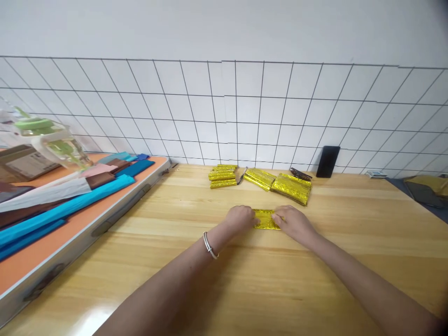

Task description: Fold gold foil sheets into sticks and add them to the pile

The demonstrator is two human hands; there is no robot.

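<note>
A small rectangular piece of shiny gold foil point(265, 220) lies flat on the wooden table between my hands. My left hand point(241, 218), with a silver bangle at the wrist, holds its left end with curled fingers. At the right end, my right hand point(293, 220) grips it, thumb on top and fingers bent. Parts of both ends are covered by my fingers. Just beyond lie a stack of gold foil sheets point(292, 187), another flat gold foil piece point(259, 178) and several narrow folded gold foil strips point(222, 176).
A black phone point(328, 162) leans upright against the tiled wall, beside a dark slim object point(301, 174). At left, an orange-topped surface point(21, 270) bears blue, brown and white folded material point(73, 200), a cardboard box point(28, 163) and a green-lidded bottle point(52, 137). A pen-like item point(242, 176) lies among the foil.
</note>
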